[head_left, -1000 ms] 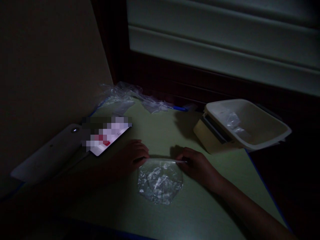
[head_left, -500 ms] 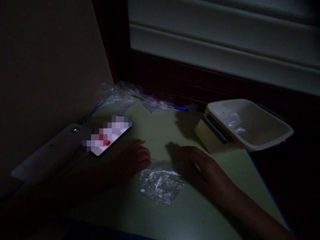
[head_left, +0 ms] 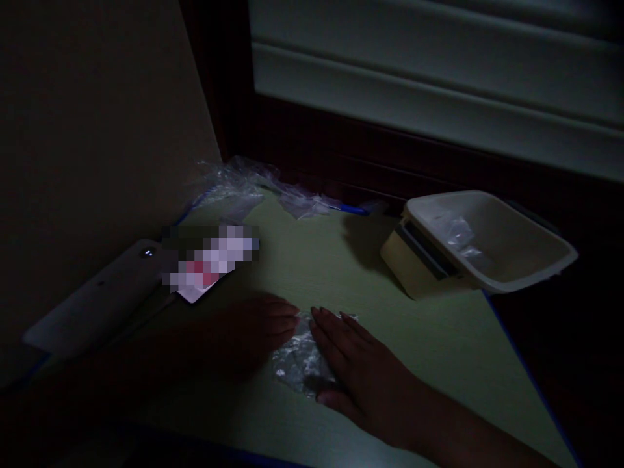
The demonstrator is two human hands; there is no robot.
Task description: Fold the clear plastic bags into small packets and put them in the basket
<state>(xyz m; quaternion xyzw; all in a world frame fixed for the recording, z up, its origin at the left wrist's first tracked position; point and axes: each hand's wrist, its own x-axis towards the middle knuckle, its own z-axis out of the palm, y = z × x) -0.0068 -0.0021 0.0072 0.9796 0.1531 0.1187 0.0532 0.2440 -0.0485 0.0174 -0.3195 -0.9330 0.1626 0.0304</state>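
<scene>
A small clear plastic bag point(head_left: 297, 361), crinkled and shiny, lies flat on the pale green tabletop point(head_left: 312, 260). My right hand point(head_left: 361, 374) rests with outstretched fingers over the bag's right part, its thumb at the lower edge. From the left, my left hand point(head_left: 268, 325) reaches the bag's upper left edge, fingers extended and palm down; the hand is dark and its thumb is hard to see. Part of the bag is hidden under the right hand.
A white bin point(head_left: 409, 273) holding clear plastic stands at the right edge. Clear plastic bags point(head_left: 244, 182) and a blue pen point(head_left: 353, 210) lie along the back. On the left are a lit phone point(head_left: 195, 292), its screen blurred, and a white device point(head_left: 97, 292) with a small display.
My right hand has come down and left onto the plastic bag, its fingers straightening. My left hand has flattened and shifted slightly at the bag's left edge.
</scene>
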